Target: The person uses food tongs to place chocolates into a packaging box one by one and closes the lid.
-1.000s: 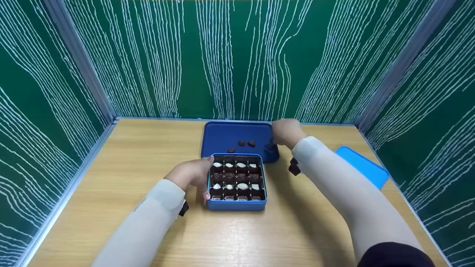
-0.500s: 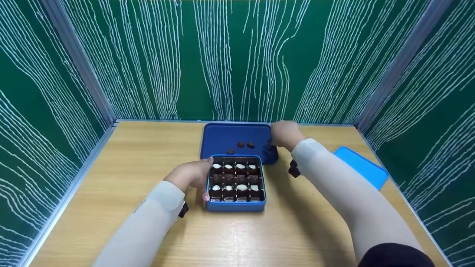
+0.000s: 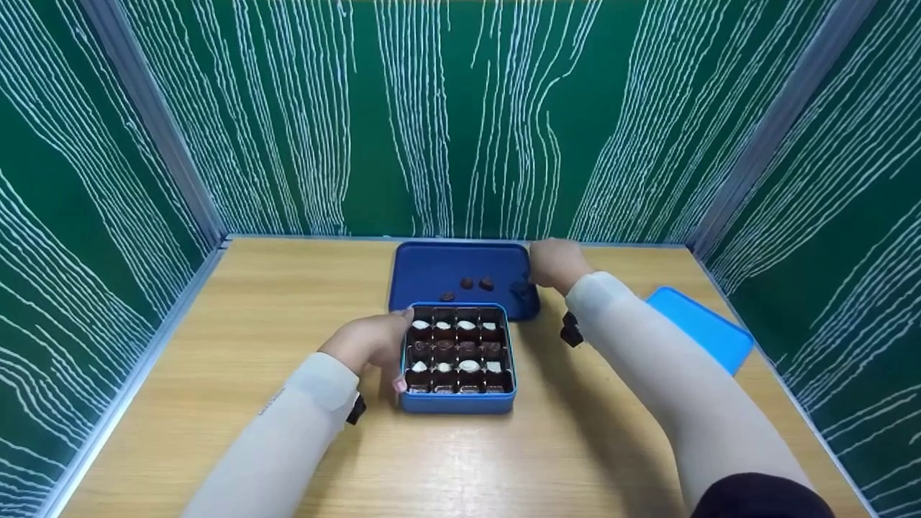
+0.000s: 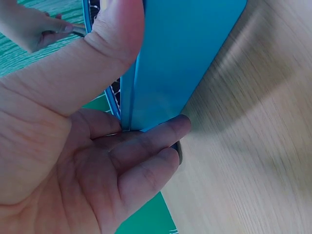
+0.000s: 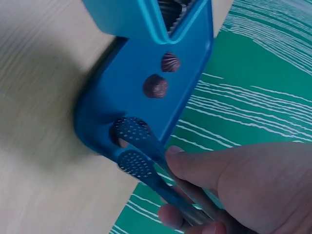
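My left hand [image 3: 370, 338] grips the left side of a blue box [image 3: 460, 403], thumb at the near end and fingers at the far corner. Rows of white and dark chocolates [image 3: 469, 366] fill compartments of its brown insert; the row nearest me shows bare. Beyond it, my right hand [image 3: 557, 263] holds metal tongs [image 5: 134, 130] over the right end of a dark blue tray [image 3: 460, 260]. Their perforated heads stand apart, and the upper one overlaps a dark chocolate [image 5: 118, 139]. Other dark chocolates [image 5: 156, 86] lie farther along the tray.
A bright blue lid-like panel [image 3: 701, 327] lies on the wooden table [image 3: 273, 288] at the right, partly behind my right forearm. Green walls [image 3: 288, 122] with white lines enclose the back and sides. The box's far edge overlaps the tray's near edge.
The head view has shifted slightly, so everything sits a little lower. Both hands keep nearly the same places; the tongs stay over the tray's right end.
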### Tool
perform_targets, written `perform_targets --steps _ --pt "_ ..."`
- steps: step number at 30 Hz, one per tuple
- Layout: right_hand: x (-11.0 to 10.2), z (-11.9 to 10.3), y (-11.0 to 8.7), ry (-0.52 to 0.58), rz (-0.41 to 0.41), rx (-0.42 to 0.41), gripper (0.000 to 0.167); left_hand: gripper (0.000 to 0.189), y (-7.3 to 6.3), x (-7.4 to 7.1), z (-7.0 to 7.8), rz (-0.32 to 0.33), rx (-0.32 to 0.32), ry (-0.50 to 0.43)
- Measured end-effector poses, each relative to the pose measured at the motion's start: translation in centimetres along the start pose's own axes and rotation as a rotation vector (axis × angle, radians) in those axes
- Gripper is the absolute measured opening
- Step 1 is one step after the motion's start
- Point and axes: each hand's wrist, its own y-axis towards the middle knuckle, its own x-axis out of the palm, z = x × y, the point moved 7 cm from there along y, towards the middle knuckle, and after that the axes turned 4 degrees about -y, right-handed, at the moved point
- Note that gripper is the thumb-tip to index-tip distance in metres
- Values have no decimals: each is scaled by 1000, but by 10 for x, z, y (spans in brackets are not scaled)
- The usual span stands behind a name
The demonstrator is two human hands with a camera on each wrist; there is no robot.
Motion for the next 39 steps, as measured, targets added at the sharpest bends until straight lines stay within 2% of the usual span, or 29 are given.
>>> perform_targets --steps 6,10,15,22,29,34,39 --pt "5 -1 3 35 -11 15 29 153 -1 0 0 -3 -1 -4" --pt "5 -5 0 54 -51 2 36 152 0 0 0 -1 -7 -15" --pt "3 -7 -4 100 -75 -9 31 154 1 0 0 1 0 1" --pt "4 -9 -5 78 -78 -31 28 153 2 1 -2 3 -14 -20" --pt "4 -9 -8 77 -61 -48 29 154 3 2 -2 4 5 -30" --pt "-4 -9 -16 92 -39 -52 34 153 3 3 -3 6 4 -35" --pt "-24 -9 -34 76 -13 -53 38 153 2 1 -3 11 7 -54"
